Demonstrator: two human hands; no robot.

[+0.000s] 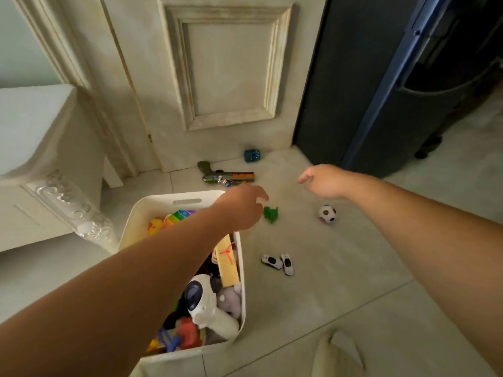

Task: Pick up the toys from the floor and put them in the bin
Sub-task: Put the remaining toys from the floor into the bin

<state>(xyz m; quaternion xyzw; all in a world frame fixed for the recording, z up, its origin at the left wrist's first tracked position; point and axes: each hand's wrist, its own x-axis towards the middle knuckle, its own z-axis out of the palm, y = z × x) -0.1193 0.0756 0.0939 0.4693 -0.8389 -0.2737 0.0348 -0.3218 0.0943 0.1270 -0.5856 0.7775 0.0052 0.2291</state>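
A white bin (187,200) full of toys stands on the floor at lower centre. My left hand (242,206) reaches over its far corner, fingers apart, holding nothing, just left of a small green toy (270,214). My right hand (324,183) hovers open above the floor, up and left of a small black-and-white ball (327,213). Two white toy cars (278,263) lie side by side right of the bin. A dark toy gun (227,176) lies beyond the bin, and a small teal toy (252,155) sits by the door.
A cream panelled door (228,77) closes off the back. White furniture (40,159) stands at the left, a dark cabinet (353,91) at the right. Pale tiled floor (340,281) stretches right of the bin. A bit of pale cloth (337,355) shows at the bottom edge.
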